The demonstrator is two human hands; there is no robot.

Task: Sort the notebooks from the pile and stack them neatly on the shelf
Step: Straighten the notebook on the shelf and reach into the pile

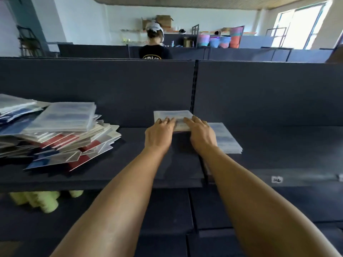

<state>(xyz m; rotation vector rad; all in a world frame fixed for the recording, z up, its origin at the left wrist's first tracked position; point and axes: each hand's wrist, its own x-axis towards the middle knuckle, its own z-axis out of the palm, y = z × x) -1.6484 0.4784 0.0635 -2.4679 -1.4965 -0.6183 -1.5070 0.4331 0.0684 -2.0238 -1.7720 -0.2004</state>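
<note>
A loose pile of notebooks (61, 134) in white, blue and red covers sprawls over the left part of the dark shelf (130, 164). Near the shelf's back panel lies a small stack of pale notebooks (172, 115). My left hand (159, 134) and my right hand (201, 134) both rest on its front edge, fingers laid flat over the top cover. Whether the fingers grip the stack or only press on it is not clear. A second neat stack of pale notebooks (227, 140) lies just right of my right hand.
An upright slotted post (194, 86) splits the dark back panel behind the stack. Yellow-green fuzzy items (40, 200) sit on the lower shelf at left. A person (155, 45) stands beyond the partition, back turned. A white label (276, 179) marks the shelf's front edge.
</note>
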